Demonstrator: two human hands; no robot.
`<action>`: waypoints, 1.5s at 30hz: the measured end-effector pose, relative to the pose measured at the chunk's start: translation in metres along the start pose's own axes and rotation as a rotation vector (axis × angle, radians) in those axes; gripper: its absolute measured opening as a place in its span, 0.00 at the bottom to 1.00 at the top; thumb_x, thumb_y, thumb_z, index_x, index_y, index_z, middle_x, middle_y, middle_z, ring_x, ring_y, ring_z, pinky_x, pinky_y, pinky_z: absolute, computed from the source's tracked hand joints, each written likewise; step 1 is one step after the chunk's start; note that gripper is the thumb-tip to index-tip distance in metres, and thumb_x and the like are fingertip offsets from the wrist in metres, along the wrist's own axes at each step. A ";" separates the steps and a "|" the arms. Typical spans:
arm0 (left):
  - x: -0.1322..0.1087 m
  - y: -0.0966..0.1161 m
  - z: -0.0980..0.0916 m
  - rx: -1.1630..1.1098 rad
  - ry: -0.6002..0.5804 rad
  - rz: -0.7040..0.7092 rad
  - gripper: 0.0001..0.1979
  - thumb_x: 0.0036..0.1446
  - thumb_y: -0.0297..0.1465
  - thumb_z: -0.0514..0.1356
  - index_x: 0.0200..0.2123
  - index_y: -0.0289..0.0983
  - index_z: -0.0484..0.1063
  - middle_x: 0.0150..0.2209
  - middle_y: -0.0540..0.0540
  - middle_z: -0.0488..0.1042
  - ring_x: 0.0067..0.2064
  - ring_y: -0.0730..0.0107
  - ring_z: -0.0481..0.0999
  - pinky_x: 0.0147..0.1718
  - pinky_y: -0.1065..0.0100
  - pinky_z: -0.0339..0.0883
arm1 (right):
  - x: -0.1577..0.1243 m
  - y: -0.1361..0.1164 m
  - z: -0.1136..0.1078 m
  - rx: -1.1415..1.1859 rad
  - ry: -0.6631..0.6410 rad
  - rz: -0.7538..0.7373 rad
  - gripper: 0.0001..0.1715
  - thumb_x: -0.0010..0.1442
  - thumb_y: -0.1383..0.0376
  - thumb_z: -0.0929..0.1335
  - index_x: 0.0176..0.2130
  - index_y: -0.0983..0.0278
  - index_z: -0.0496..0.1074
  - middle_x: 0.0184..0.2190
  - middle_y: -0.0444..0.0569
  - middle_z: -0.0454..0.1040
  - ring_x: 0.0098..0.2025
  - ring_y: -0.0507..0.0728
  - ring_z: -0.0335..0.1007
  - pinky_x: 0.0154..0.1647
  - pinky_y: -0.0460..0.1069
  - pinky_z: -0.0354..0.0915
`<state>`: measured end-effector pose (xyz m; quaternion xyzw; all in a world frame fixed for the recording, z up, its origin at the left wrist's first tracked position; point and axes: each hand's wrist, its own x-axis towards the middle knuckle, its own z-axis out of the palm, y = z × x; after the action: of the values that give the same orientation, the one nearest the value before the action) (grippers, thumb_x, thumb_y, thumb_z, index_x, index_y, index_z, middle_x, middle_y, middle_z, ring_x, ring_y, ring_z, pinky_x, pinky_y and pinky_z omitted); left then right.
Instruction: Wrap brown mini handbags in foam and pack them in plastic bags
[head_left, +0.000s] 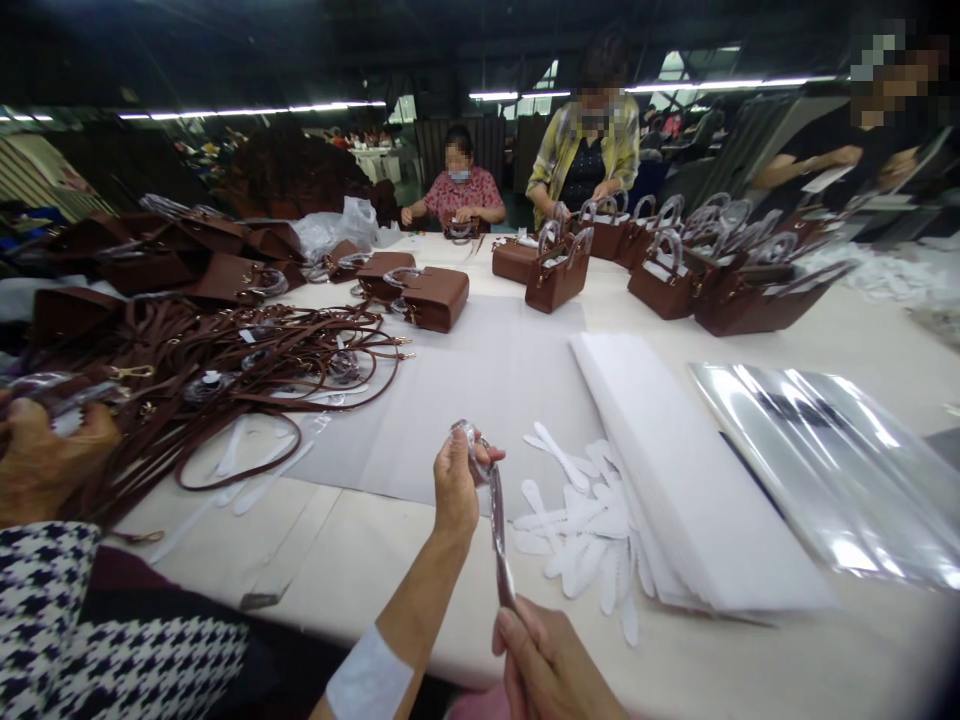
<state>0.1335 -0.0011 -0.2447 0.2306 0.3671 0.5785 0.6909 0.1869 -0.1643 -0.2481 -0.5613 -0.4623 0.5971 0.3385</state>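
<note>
Tabletop (360, 570): left hand (456, 492), right hand (551, 660) pinch glossy strap (498, 530).

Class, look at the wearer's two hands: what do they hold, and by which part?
A thin plastic-wrapped strap: the left hand pinches its upper end, the right hand grips its lower end.

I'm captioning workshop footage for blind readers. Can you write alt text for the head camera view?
Two bare hands, the left hand above the right hand, hold a plastic-wrapped strap over a white table scattered with white paper cutouts. Brown handbags, a heap of brown straps and other people lie beyond.
</note>
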 end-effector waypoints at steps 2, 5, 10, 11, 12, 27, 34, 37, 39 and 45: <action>0.007 -0.003 0.000 -0.028 0.042 -0.005 0.17 0.51 0.42 0.60 0.29 0.31 0.69 0.18 0.52 0.68 0.27 0.67 0.76 0.34 0.69 0.68 | 0.006 0.002 0.004 0.066 -0.028 0.047 0.30 0.58 0.42 0.52 0.30 0.65 0.59 0.10 0.39 0.58 0.11 0.46 0.51 0.12 0.40 0.47; 0.022 0.003 -0.005 -0.091 0.122 -0.062 0.17 0.54 0.41 0.56 0.27 0.32 0.68 0.16 0.51 0.68 0.25 0.67 0.76 0.35 0.64 0.69 | 0.007 0.006 0.001 0.091 -0.010 0.077 0.31 0.58 0.42 0.51 0.32 0.65 0.59 0.10 0.38 0.59 0.10 0.46 0.50 0.11 0.40 0.46; 0.034 0.009 -0.012 -0.159 0.169 -0.140 0.16 0.57 0.38 0.53 0.25 0.32 0.67 0.17 0.50 0.69 0.28 0.64 0.77 0.37 0.59 0.69 | 0.002 0.009 -0.002 0.107 0.014 0.077 0.30 0.58 0.42 0.52 0.30 0.65 0.59 0.09 0.39 0.59 0.10 0.45 0.48 0.11 0.39 0.45; 0.033 0.006 -0.012 -0.165 0.169 -0.125 0.15 0.58 0.38 0.53 0.26 0.32 0.67 0.19 0.50 0.69 0.29 0.65 0.77 0.38 0.60 0.69 | 0.002 0.009 0.001 0.130 -0.011 0.085 0.31 0.58 0.42 0.52 0.29 0.65 0.59 0.09 0.39 0.58 0.10 0.45 0.48 0.11 0.39 0.45; 0.032 0.002 -0.012 -0.167 0.164 -0.105 0.14 0.58 0.38 0.53 0.27 0.33 0.67 0.20 0.51 0.70 0.30 0.67 0.77 0.39 0.63 0.69 | 0.002 0.008 0.004 0.154 -0.037 0.090 0.31 0.57 0.41 0.52 0.29 0.65 0.59 0.09 0.38 0.57 0.11 0.45 0.49 0.11 0.39 0.44; 0.031 0.027 -0.047 0.066 -0.172 -0.333 0.15 0.60 0.36 0.49 0.31 0.30 0.67 0.17 0.57 0.57 0.16 0.83 0.59 0.44 0.55 0.68 | -0.013 0.035 -0.052 -0.063 0.022 0.195 0.27 0.60 0.46 0.53 0.29 0.65 0.60 0.09 0.38 0.58 0.10 0.45 0.49 0.12 0.40 0.47; 0.014 -0.038 -0.042 0.473 -0.280 -0.064 0.19 0.54 0.46 0.52 0.32 0.34 0.64 0.21 0.53 0.67 0.27 0.72 0.73 0.42 0.64 0.65 | -0.008 0.005 -0.012 0.248 -0.037 0.222 0.30 0.55 0.41 0.55 0.32 0.65 0.59 0.09 0.37 0.59 0.09 0.45 0.48 0.08 0.39 0.42; 0.001 -0.055 -0.047 0.715 -0.392 0.008 0.16 0.55 0.44 0.53 0.30 0.35 0.63 0.22 0.52 0.69 0.28 0.71 0.73 0.36 0.69 0.63 | 0.007 -0.006 -0.008 0.440 -0.008 0.255 0.30 0.53 0.40 0.57 0.33 0.65 0.58 0.10 0.38 0.62 0.07 0.45 0.48 0.06 0.39 0.40; -0.012 -0.061 -0.054 0.854 -0.483 0.041 0.14 0.56 0.42 0.52 0.30 0.36 0.63 0.21 0.52 0.68 0.25 0.72 0.70 0.31 0.70 0.61 | 0.016 -0.009 -0.016 0.557 0.048 0.285 0.30 0.52 0.40 0.59 0.32 0.65 0.58 0.09 0.37 0.61 0.07 0.45 0.47 0.07 0.39 0.42; -0.058 -0.057 -0.077 1.098 -0.791 0.126 0.17 0.61 0.41 0.41 0.34 0.36 0.62 0.22 0.51 0.65 0.22 0.75 0.63 0.24 0.72 0.58 | 0.031 0.006 -0.062 0.680 -0.009 0.387 0.27 0.45 0.45 0.66 0.30 0.63 0.57 0.09 0.30 0.52 0.08 0.42 0.38 0.08 0.39 0.44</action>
<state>0.1063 -0.0787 -0.3211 0.7630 0.3133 0.2196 0.5210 0.2437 -0.1269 -0.2613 -0.4915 -0.1250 0.7714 0.3842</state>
